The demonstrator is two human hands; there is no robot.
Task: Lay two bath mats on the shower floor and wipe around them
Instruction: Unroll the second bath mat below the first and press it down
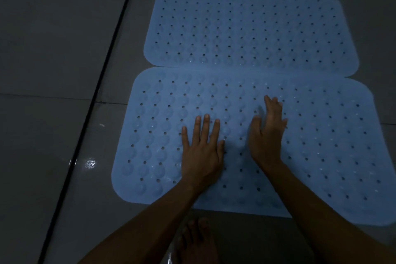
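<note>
Floor [53, 38] of grey tile carries both blue mats flat, so the laying looks done; no cloth is in sight, and the wiping seems yet to come. Far mat [250, 28] lies near the wall, its long axis running left to right. Near mat [321, 146] lies alongside it, long edges touching or slightly overlapping, the same way round though turned a little. On the near mat the left hand [201, 152] presses flat with fingers spread, while the right hand [267, 133] is open too, fingers straight, tilted on its edge.
</note>
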